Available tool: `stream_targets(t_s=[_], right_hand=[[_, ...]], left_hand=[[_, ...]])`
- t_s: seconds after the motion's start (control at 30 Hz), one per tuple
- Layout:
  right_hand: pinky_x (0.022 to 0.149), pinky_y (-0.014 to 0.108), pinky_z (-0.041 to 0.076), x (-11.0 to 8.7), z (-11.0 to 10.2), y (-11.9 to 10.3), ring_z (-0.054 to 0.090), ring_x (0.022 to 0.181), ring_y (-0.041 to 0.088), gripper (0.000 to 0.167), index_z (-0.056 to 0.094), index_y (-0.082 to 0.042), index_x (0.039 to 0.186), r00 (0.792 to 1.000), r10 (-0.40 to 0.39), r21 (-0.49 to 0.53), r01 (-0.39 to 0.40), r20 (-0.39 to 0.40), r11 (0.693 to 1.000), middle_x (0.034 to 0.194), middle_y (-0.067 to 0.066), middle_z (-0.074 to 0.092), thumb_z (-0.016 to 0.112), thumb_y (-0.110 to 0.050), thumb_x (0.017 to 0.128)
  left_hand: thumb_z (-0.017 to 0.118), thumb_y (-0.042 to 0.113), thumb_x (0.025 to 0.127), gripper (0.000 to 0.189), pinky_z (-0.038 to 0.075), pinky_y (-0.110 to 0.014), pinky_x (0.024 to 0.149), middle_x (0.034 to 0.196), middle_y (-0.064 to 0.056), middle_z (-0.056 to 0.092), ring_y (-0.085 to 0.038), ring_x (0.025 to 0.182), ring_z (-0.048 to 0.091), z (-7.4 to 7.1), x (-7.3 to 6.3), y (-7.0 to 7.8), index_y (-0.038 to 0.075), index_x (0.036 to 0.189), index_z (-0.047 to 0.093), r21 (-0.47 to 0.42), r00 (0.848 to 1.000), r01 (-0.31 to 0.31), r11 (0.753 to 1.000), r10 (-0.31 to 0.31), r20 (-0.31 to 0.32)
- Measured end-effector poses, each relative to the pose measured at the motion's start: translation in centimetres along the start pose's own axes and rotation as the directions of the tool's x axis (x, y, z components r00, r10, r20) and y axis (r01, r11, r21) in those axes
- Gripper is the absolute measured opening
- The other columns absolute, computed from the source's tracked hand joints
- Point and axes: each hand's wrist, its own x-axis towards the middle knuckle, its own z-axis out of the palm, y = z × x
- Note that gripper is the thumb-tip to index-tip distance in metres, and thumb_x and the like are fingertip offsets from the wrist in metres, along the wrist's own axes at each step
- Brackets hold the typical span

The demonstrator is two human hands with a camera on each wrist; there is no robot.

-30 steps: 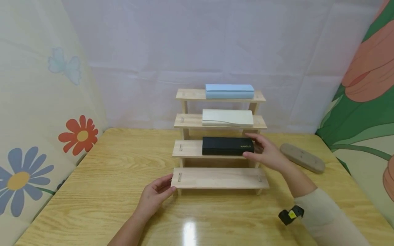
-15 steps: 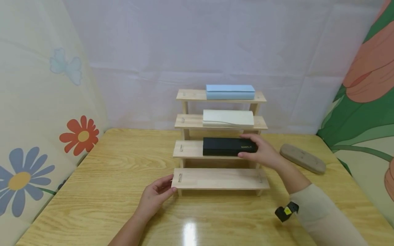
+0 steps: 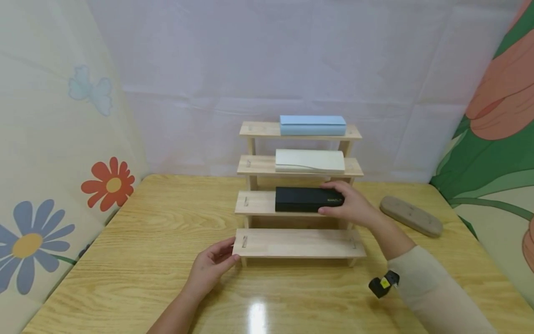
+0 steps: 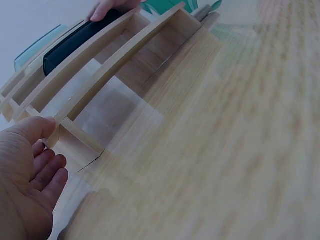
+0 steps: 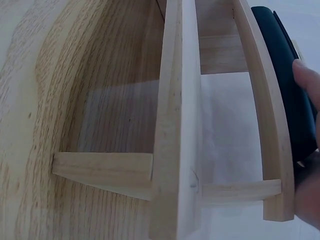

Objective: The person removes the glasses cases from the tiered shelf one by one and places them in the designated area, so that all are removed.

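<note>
A four-step wooden display stand [image 3: 298,242] stands on the table. My left hand [image 3: 210,263] holds the left end of its lowest shelf, thumb at the front edge; in the left wrist view the other fingers curl below. On the second shelf from the bottom lies a black glasses case [image 3: 298,199] with small gold lettering. My right hand [image 3: 350,204] grips its right end between thumb and fingers, partly hiding it. A white glasses case [image 3: 308,160] lies on the shelf above, and a light blue glasses case [image 3: 313,125] on the top shelf.
A brown oblong case [image 3: 410,215] lies aslant on the wooden table [image 3: 175,218], right of the stand. A white cloth [image 3: 208,55] hangs behind, and flower-printed cloths flank both sides. A small black device [image 3: 384,284] sits at my right wrist.
My right hand has shifted slightly left, farther over the black glasses case's right end. The case stays about where it was on its shelf. My left hand keeps its place.
</note>
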Motion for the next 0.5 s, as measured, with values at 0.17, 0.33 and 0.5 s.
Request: stream_targets(t_s=[0.17, 0.33, 0.5], right_hand=[[0.105, 0.061, 0.039, 0.28, 0.15, -0.15, 0.045, 0.129, 0.042, 0.070, 0.050, -0.012, 0.141, 1.000, -0.016, -0.008, 0.016, 0.002, 1.000, 0.149, 0.018, 0.040, 0.080, -0.033, 0.081], [0.105, 0.060, 0.038, 0.49, 0.21, -0.34, 0.044, 0.129, 0.042, 0.070, 0.052, -0.014, 0.140, 1.000, -0.019, -0.011, 0.019, 0.003, 1.000, 0.148, 0.019, 0.040, 0.082, -0.032, 0.080], [0.107, 0.062, 0.036, 0.65, 0.30, -0.36, 0.040, 0.133, 0.044, 0.072, 0.051, -0.014, 0.141, 1.000, -0.016, -0.003, 0.016, 0.009, 1.000, 0.150, 0.020, 0.038, 0.083, -0.031, 0.079]], left_hand=[[0.074, 0.005, 0.085, 0.044, 0.053, -0.014, 0.083, 0.120, -0.020, 0.067, -0.006, 0.097, 0.063, 0.00, 0.01, 0.03, -0.003, 0.127, 0.061, 0.002, 1.000, 0.002, 1.000, -0.002, -0.001], [0.073, 0.003, 0.085, 0.044, 0.052, -0.014, 0.084, 0.120, -0.020, 0.067, -0.004, 0.097, 0.063, 0.03, 0.01, 0.06, -0.003, 0.127, 0.061, 0.004, 1.000, -0.004, 1.000, 0.004, -0.003], [0.073, 0.003, 0.085, 0.044, 0.053, -0.014, 0.084, 0.119, -0.021, 0.067, -0.004, 0.096, 0.063, 0.04, -0.06, 0.05, -0.004, 0.126, 0.062, 0.002, 1.000, -0.008, 1.000, 0.008, -0.006]])
